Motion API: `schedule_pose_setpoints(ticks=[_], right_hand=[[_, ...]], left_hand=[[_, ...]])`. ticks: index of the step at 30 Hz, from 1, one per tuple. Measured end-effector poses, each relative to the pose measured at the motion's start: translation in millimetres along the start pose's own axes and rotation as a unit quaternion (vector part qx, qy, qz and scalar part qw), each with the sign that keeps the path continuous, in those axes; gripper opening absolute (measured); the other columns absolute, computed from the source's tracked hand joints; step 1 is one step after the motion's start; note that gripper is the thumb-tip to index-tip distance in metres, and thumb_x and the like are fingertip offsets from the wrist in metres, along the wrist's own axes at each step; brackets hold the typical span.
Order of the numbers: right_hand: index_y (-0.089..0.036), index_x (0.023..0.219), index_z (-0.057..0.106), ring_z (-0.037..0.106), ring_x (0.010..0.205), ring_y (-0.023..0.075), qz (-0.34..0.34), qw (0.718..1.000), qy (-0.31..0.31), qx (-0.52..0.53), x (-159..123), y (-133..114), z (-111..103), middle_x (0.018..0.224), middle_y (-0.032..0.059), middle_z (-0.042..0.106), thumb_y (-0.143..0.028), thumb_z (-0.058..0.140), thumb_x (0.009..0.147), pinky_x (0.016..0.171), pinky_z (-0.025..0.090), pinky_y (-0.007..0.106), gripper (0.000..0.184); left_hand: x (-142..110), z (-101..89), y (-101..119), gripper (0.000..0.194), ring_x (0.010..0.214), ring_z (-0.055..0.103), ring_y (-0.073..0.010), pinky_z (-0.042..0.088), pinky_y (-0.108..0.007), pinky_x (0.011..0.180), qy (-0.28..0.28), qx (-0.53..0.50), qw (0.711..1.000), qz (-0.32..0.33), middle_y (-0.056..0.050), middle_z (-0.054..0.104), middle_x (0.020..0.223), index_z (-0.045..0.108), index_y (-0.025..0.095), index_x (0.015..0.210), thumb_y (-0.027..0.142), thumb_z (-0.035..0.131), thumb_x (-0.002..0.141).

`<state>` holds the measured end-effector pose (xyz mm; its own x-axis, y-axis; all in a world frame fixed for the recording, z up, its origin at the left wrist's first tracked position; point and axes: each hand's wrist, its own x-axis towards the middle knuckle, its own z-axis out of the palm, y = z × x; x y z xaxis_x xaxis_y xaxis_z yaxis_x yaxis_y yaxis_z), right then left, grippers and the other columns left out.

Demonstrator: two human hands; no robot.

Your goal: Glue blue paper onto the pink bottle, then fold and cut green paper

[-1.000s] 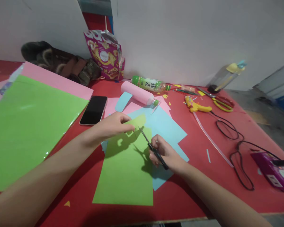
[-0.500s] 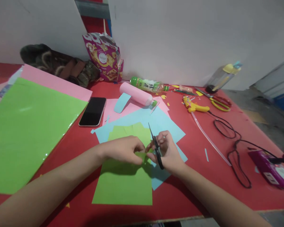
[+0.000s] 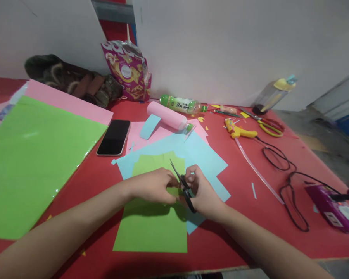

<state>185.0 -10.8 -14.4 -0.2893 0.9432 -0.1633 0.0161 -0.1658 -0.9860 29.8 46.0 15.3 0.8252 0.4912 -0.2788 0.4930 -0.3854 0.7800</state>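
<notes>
Black-handled scissors (image 3: 185, 189) are in my right hand (image 3: 205, 195), whose fingers are curled round the handles. The slim blades point up and left, close together. My left hand (image 3: 155, 186) is closed in a pinch just left of the scissors, its fingertips nearly meeting the right hand's. What it pinches is too small and hidden to make out. Both hands are above a green paper sheet (image 3: 151, 232) with a notched, cut upper edge. Beneath it lies light blue paper (image 3: 203, 155) with an angular cut-out on its right side.
A phone (image 3: 114, 137) and a large green sheet (image 3: 40, 166) lie to the left. Behind are a pink-wrapped bottle (image 3: 167, 115), a green-labelled bottle (image 3: 180, 104) and a snack bag (image 3: 128, 71). On the right lie a yellow glue gun (image 3: 240, 131), its cable and larger scissors (image 3: 270, 128).
My right hand has moved left towards the left hand, bringing the scissors with it. The blades now tilt further left. My left hand has hardly shifted.
</notes>
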Motion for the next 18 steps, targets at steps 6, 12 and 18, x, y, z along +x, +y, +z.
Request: schedule_pose_setpoints(ticks=[6, 12, 18], right_hand=[[-0.025, 0.077, 0.028, 0.039, 0.057, 0.0057, 0.000, 0.998, 0.043, 0.043, 1.7, -3.2, -1.0, 0.066, -0.0086, 0.034, -0.008, 0.065, 0.053, 0.048, 0.029, 0.017, 0.048], [-0.026, 0.078, 0.026, 0.039, 0.051, 0.0045, 0.001, 0.983, 0.150, 0.105, 7.4, -8.9, -5.0, 0.065, -0.0097, 0.037, -0.016, 0.069, 0.049, 0.048, 0.032, 0.017, 0.053], [-0.027, 0.079, 0.026, 0.038, 0.050, 0.0054, -0.043, 0.969, 0.221, 0.102, 8.3, -7.7, -7.2, 0.062, -0.0098, 0.037, -0.018, 0.068, 0.052, 0.047, 0.030, 0.017, 0.050]], left_hand=[[-0.8, -1.9, 0.0, 0.015, 0.044, 0.039, -0.0105, 0.024, -0.022, 0.044, 0.012, -0.012, 0.999, -0.033, 0.004, 0.038, 0.047, 0.041, 0.018, 0.054, 0.028, 0.044, 0.064], [1.5, -3.1, 6.9, 0.012, 0.048, 0.037, -0.0083, 0.027, -0.019, 0.044, 0.082, -0.078, 0.993, -0.037, 0.005, 0.039, 0.055, 0.045, 0.017, 0.063, 0.027, 0.045, 0.069], [10.1, 12.1, 7.7, 0.019, 0.056, 0.040, -0.0094, 0.033, -0.021, 0.052, 0.199, -0.134, 0.970, -0.031, 0.004, 0.040, 0.060, 0.041, 0.017, 0.063, 0.032, 0.043, 0.074]])
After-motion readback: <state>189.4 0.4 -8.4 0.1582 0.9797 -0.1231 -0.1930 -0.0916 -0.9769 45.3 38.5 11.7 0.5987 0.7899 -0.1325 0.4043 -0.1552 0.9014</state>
